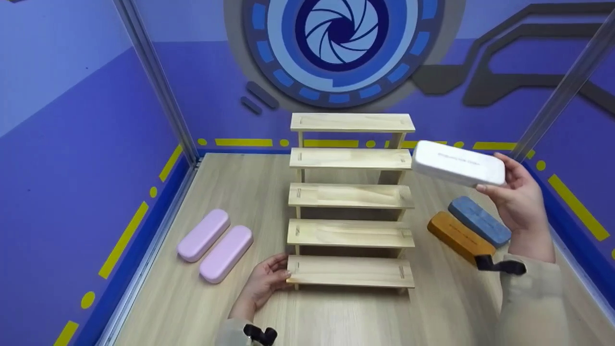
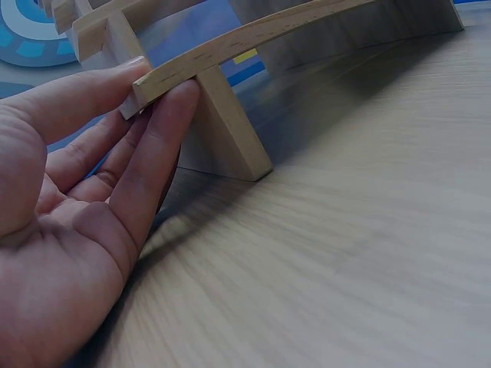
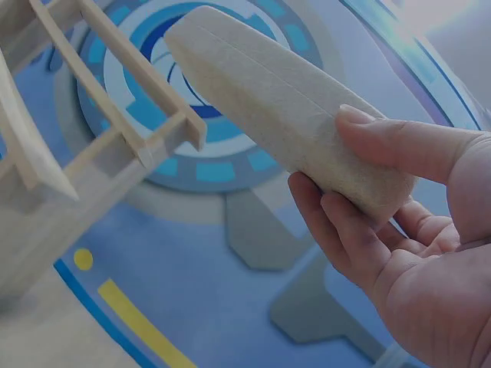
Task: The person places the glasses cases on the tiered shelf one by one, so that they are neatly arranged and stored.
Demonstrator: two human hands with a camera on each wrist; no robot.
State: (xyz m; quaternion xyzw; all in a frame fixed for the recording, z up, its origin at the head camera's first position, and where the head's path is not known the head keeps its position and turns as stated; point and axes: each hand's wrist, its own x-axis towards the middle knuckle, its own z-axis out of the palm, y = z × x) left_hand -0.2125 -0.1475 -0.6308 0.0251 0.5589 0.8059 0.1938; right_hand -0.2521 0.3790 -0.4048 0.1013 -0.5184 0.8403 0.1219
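My right hand (image 1: 521, 202) grips a white glasses case (image 1: 459, 163) by its right end, thumb on one side and fingers beneath. The case (image 3: 268, 100) is held in the air, its far end close to the right side of a stepped wooden display rack (image 1: 350, 197). A thin seam runs along its side in the right wrist view. Down at the rack's front left corner, my left hand (image 1: 264, 281) pinches the end of the lowest shelf (image 2: 215, 50) between thumb and fingers. All the rack's shelves are bare.
Two pink glasses cases (image 1: 226, 254) lie side by side left of the rack. On the right, an orange-brown case (image 1: 459, 235) and a blue case (image 1: 480, 221) lie together under my right hand. Purple-blue panels (image 1: 86, 168) enclose the wooden table (image 1: 346, 319).
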